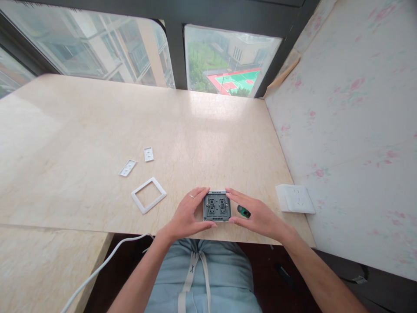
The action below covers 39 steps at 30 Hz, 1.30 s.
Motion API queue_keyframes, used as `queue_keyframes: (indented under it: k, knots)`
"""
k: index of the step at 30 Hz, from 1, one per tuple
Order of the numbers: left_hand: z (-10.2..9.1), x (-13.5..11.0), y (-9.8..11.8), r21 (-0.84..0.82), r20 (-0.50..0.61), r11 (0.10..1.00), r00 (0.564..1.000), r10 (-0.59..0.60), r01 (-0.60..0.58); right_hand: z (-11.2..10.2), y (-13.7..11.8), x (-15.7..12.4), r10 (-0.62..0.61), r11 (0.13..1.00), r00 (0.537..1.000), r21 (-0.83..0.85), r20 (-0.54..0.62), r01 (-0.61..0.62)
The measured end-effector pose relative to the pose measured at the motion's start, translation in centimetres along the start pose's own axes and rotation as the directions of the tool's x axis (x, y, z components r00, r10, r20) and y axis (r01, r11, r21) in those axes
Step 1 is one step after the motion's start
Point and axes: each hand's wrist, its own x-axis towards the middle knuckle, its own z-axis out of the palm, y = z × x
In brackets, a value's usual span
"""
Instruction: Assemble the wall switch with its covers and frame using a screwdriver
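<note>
A dark grey two-gang wall switch base (216,207) lies face up near the table's front edge, its inner workings showing. My left hand (189,213) grips its left corners between thumb and fingers. From the other side, my right hand (256,217) holds the right corners the same way. A green and black tool handle (243,211), perhaps a screwdriver's, pokes out under my right palm; the rest of it is hidden. To the left lie a white switch frame (140,203) and two small white rocker covers, one upright (148,154) and one slanted (127,168).
A white wall socket (298,198) sticks out from the wall at the right. Windows (233,61) line the table's (208,134) far side. A white cable (107,260) hangs over the lower table at the left.
</note>
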Motion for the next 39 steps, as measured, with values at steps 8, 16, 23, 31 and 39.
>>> queue_keyframes:
  k: [8,16,23,31,39]
  knots:
    - [-0.2,0.1,0.4,0.006,0.011,1.0,1.0,0.004,-0.004,-0.1,-0.2,-0.1,0.001,1.0,1.0,0.005,0.007,-0.001]
    - [0.0,0.1,0.3,0.017,-0.012,1.0,1.0,0.003,-0.003,-0.1,0.0,-0.2,-0.001,1.0,1.0,0.003,0.015,0.001]
    - [-0.1,0.1,0.4,0.006,-0.015,1.0,1.0,-0.001,0.001,0.0,-0.1,-0.2,0.004,1.0,1.0,0.008,0.022,-0.004]
    - [-0.4,0.0,0.5,-0.008,0.04,0.999,0.998,-0.042,0.043,-0.1,-0.1,-0.1,0.015,1.0,1.0,0.019,0.023,-0.015]
    - [-0.5,0.5,1.5,-0.008,-0.012,1.0,1.0,-0.007,0.007,0.0,-0.1,-0.2,0.031,0.999,0.999,0.027,0.02,-0.031]
